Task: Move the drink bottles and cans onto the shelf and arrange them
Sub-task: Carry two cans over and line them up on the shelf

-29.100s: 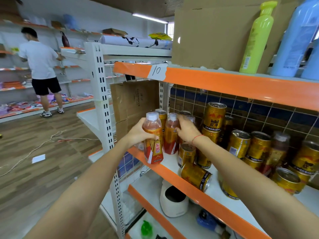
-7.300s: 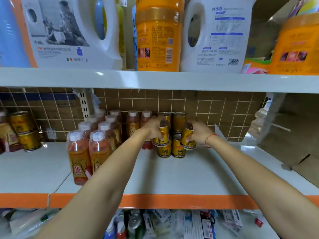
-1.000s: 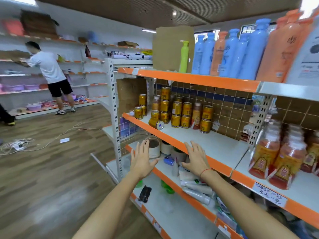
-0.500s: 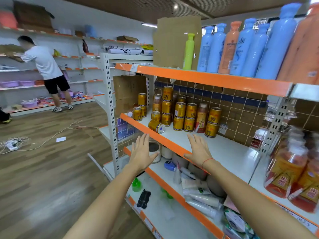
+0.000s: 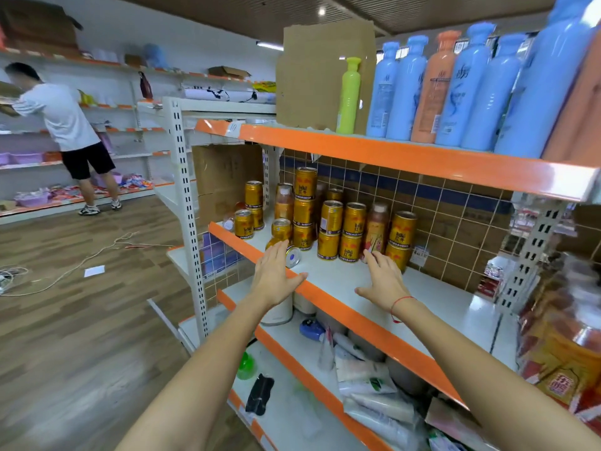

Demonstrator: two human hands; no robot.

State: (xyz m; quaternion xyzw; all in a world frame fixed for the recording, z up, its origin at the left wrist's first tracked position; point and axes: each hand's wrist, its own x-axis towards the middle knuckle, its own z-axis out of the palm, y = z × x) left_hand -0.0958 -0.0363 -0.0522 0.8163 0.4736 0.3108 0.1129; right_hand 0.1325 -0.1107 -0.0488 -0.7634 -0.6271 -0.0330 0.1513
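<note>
Both hands, left hand [image 5: 276, 278] and right hand [image 5: 383, 281], reach empty with fingers spread. Risk: knocking the stacked cans [image 5: 338, 232], or rolling the toppled can [image 5: 290, 255] off the shelf [image 5: 432, 304].

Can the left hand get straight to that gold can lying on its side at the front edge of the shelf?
Probably yes. The left hand is open, fingers straight, right beside the tipped gold can, which lies at the shelf's orange front lip with nothing between them.
</note>
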